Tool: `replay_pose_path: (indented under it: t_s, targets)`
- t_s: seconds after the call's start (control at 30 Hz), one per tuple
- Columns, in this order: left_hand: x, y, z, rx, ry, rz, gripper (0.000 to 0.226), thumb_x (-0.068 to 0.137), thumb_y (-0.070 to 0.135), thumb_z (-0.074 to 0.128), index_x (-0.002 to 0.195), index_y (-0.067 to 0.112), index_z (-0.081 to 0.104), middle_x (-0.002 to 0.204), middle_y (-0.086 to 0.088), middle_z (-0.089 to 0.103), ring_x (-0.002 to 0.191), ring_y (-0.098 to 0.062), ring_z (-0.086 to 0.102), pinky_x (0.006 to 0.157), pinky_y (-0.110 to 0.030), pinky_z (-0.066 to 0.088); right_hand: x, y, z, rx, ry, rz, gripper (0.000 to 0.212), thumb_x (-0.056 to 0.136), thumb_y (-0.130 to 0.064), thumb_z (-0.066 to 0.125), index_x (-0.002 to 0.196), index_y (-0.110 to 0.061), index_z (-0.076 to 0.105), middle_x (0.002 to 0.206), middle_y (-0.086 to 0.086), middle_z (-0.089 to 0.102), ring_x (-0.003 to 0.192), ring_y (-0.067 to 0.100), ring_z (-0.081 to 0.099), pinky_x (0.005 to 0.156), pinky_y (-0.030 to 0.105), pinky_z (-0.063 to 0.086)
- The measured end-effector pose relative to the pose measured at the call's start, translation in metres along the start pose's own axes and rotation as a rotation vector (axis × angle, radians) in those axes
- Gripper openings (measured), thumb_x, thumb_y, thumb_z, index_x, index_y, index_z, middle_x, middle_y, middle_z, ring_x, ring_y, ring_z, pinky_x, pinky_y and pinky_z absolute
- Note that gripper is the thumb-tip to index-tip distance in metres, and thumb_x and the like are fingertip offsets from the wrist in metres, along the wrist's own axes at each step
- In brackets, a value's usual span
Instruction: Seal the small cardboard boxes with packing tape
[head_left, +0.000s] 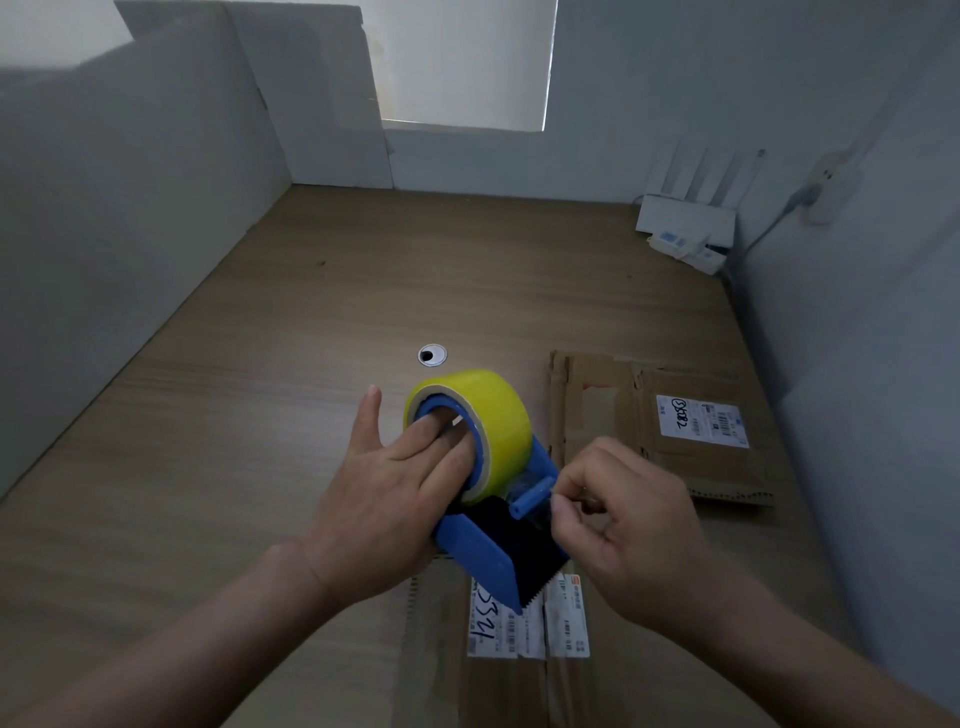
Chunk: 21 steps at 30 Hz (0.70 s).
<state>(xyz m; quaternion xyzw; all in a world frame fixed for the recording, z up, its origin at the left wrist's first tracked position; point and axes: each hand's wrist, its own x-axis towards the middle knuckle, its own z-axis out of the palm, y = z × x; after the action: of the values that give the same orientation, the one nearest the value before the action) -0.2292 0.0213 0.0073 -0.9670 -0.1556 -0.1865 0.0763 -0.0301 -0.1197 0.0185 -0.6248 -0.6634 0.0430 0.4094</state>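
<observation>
Desk (260, 415) first: a wood-grain top between white panels, carrying all that follows. Two cardboard boxes lie on it. I see the far box (649, 431) flat at the right, label up, apart from the hands. The near box (498, 686) sits at the bottom edge of the view, directly under the dispenser, with white labels across its top. I cannot tell whether its seam is taped. Both look like thin, light board that I expect would slide under a pull, so I would pin the near one down before drawing tape across.

My left hand (384, 499) holds the blue dispenser (483, 551), palm against its side plate and fingers pushed into the core of the yellow roll (493, 415). The thumb stands free, and the fingertips are hidden inside. The dispenser is rigid plastic. The side plate and core look like sound holds, but I would keep clear of the cutter teeth (540, 590) at its near end.

My right hand (623, 519) is curled, thumb and forefinger pinching the tape end (544, 512) just beside the small blue roller (530, 496). The film is clear, thin and hard to make out. I judge it sticky and prone to folding on itself, best taken at the very edge.
</observation>
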Motion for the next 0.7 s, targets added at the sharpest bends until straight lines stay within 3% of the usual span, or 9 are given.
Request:
replay_pose_path:
  t_s: [0.13, 0.3, 0.53, 0.7]
  targets:
    - [0.005, 0.0, -0.003, 0.031, 0.075, 0.023, 0.029, 0.092, 0.015, 0.046, 0.12, 0.014, 0.052, 0.124, -0.007, 0.068, 0.128, -0.027, 0.054, 0.099, -0.078, 0.029, -0.003, -0.003, -0.004, 0.064, 0.013, 0.067, 0.012, 0.085, -0.02, 0.061, 0.074, -0.017, 0.061, 0.073, -0.013, 0.052, 0.064, 0.008, 0.052, 0.054, 0.024, 0.043]
    - [0.009, -0.001, -0.006, 0.079, 0.102, 0.064, 0.029, 0.095, 0.012, 0.039, 0.121, 0.014, 0.051, 0.125, -0.006, 0.069, 0.129, -0.026, 0.048, 0.097, -0.08, 0.03, -0.001, -0.009, -0.01, 0.1, 0.064, 0.207, 0.01, 0.079, -0.03, 0.065, 0.083, -0.022, 0.067, 0.077, -0.016, 0.06, 0.07, 0.009, 0.062, 0.053, 0.028, 0.051]
    - [0.012, -0.002, -0.011, 0.118, 0.071, 0.129, 0.038, 0.091, 0.013, 0.045, 0.128, 0.016, 0.05, 0.129, -0.005, 0.067, 0.129, -0.025, 0.049, 0.095, -0.079, 0.033, 0.005, -0.011, -0.024, 0.011, -0.05, 0.054, 0.014, 0.084, -0.029, 0.065, 0.085, -0.018, 0.075, 0.076, -0.014, 0.062, 0.069, 0.003, 0.059, 0.056, 0.025, 0.049]
    - [0.015, -0.004, -0.013, 0.11, 0.065, 0.107, 0.04, 0.091, 0.013, 0.045, 0.131, 0.014, 0.05, 0.132, -0.006, 0.065, 0.132, -0.026, 0.047, 0.098, -0.078, 0.03, 0.005, -0.01, -0.026, -0.043, -0.107, 0.009, 0.019, 0.085, -0.028, 0.065, 0.098, -0.018, 0.075, 0.086, -0.013, 0.061, 0.075, 0.002, 0.057, 0.062, 0.016, 0.046]
